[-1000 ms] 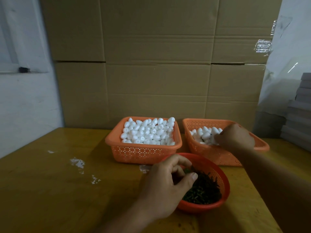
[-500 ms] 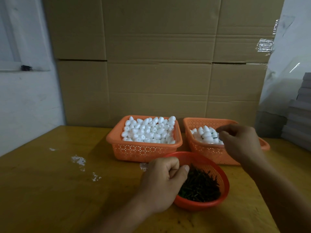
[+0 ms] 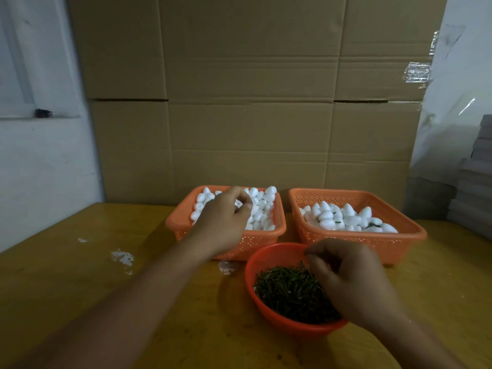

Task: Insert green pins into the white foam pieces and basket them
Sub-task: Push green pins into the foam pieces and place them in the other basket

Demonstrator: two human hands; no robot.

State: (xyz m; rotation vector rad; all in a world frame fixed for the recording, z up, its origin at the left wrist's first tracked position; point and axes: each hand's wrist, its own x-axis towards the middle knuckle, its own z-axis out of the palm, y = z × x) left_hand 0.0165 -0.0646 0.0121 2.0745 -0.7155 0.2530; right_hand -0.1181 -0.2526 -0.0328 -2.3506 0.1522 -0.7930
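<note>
Left hand: reaches over the left orange basket; thumb and forefinger are curled together over the pile of white foam pieces. Whether they already pinch a piece, I cannot tell; the fingertips sit against the white heap.
Right hand: hangs over the round red bowl, palm down, fingers curled toward the thumb above the green pins. Whether a pin is held between them, I cannot tell.
Left orange basket: heaped to the rim with plain white foam pieces; stands at the back of the counter, just beside the other basket.
Right orange basket: partly filled with pinned foam pieces, among which short green stubs show.
Round red bowl: in front of the two baskets, nearer the person, close to the gap between them; holds a dark tangle of green pins.
Counter: yellow-brown wood with a few white flecks to the left of the baskets.
Behind: a wall of flat cardboard boxes directly behind the baskets; a clear plastic sheet and a grey stack at the far right.
</note>
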